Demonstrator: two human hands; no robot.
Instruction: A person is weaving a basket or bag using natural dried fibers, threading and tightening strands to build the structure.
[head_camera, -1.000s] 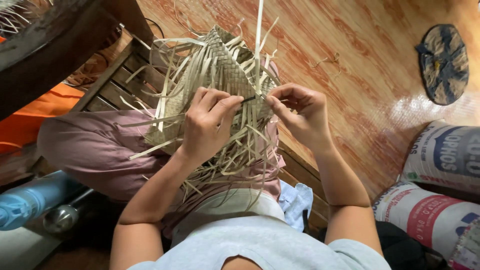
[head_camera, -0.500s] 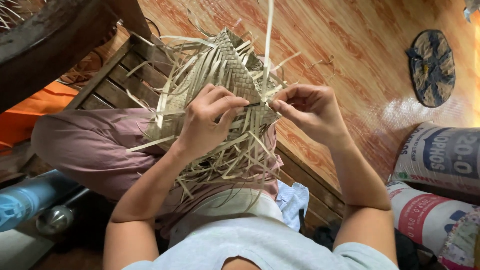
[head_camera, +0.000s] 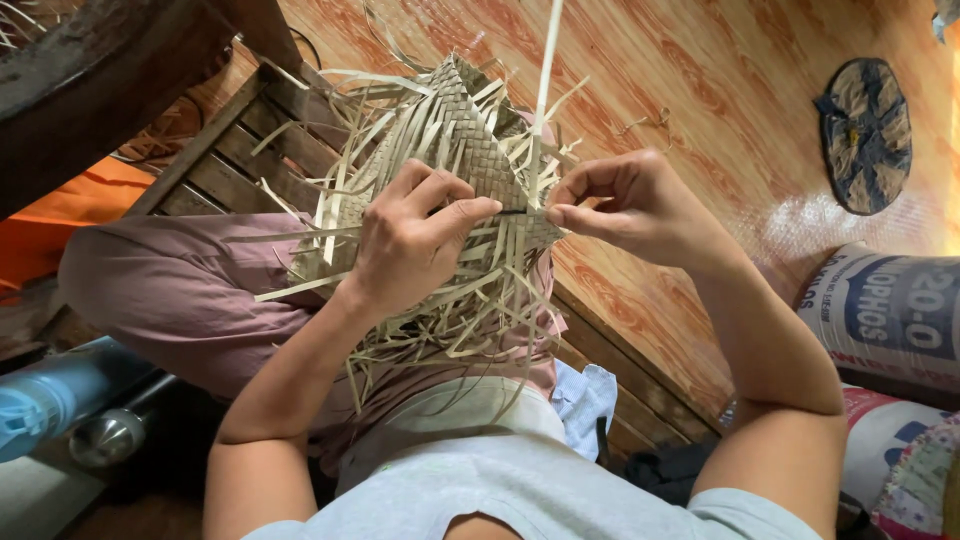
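A partly woven piece of pale straw strips rests on my lap, with many loose ends sticking out all round. My left hand presses on its near side, thumb and forefinger pinching at the woven edge. My right hand is closed on one long strip that runs straight up out of the frame. The fingertips of both hands nearly meet at the weave's right edge. A thin dark object shows between them; I cannot tell what it is.
I sit on a slatted wooden bench over a patterned orange floor. A round woven mat lies at the far right, printed sacks at the right edge, a blue bottle at lower left, an orange cloth at left.
The woven piece and both hands have stayed together while the view shifted slightly. My right hand has drawn the long strip tighter, with its fingers pinched closer to the weave.
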